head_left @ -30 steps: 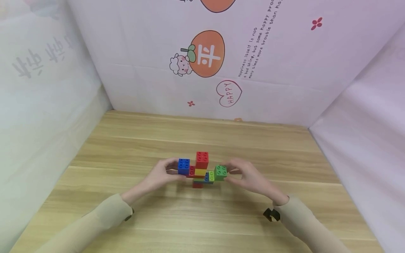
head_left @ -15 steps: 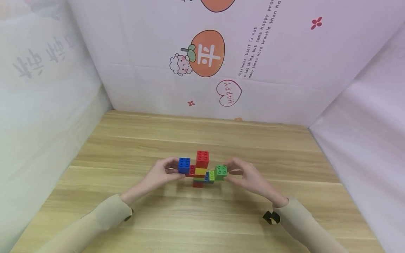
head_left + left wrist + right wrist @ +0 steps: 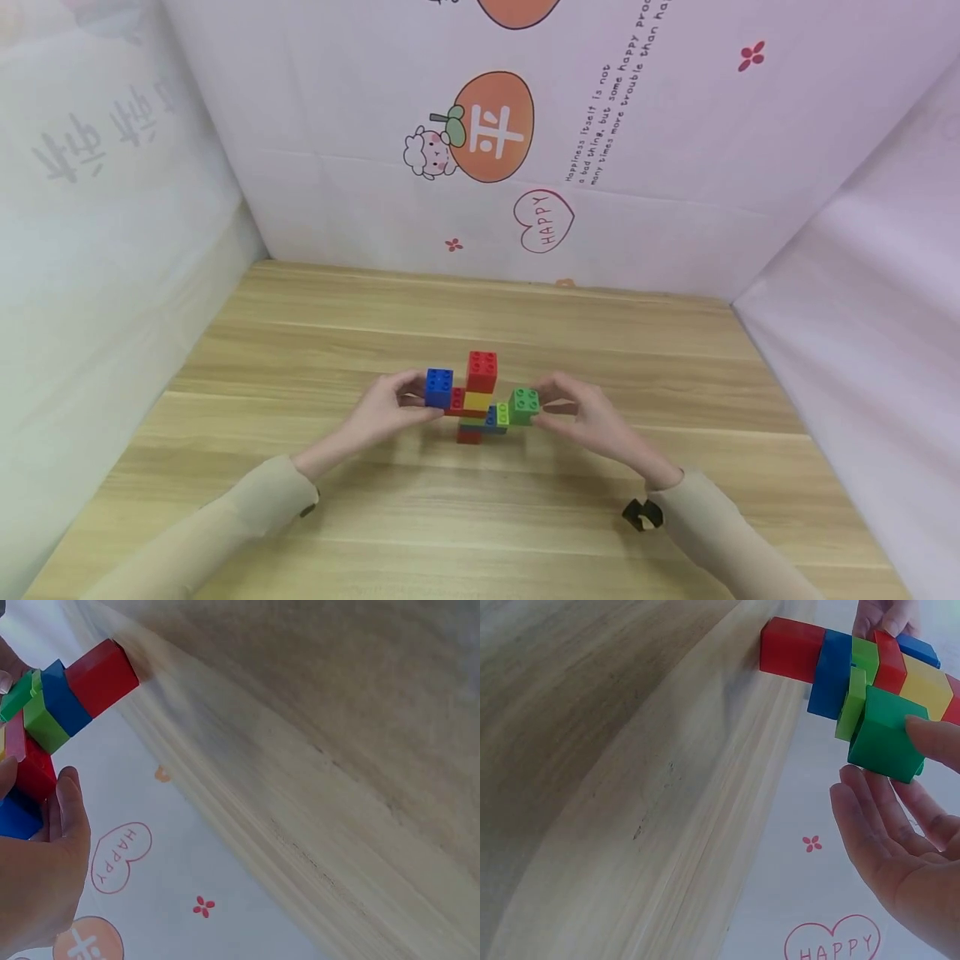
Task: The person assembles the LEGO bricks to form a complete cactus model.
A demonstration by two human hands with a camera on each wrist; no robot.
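In the middle of the head view stands a cross-like build of toy building bricks. Its column has a red brick [image 3: 482, 372] on top, a yellow brick [image 3: 477, 402] beneath, and another red brick [image 3: 469, 437] at the foot. A blue brick [image 3: 438, 389] sits on the red left arm, where my left hand [image 3: 378, 412] grips that end between thumb and fingers. My right hand [image 3: 592, 421] pinches the green brick [image 3: 891, 735] that tops the lime piece [image 3: 852, 705] on the right arm. Whether the foot touches the table cannot be told.
The wood-grain table [image 3: 480, 517] spreads around the build. Printed white cloth rises as a back wall [image 3: 337, 200], with a left wall [image 3: 97, 275] and a right wall [image 3: 870, 275]. A dark object [image 3: 642, 514] hangs under the right cuff.
The top and left arm of the build have shifted slightly up and right in the head view, my left hand moving along. My right hand stays nearly still on the green brick.
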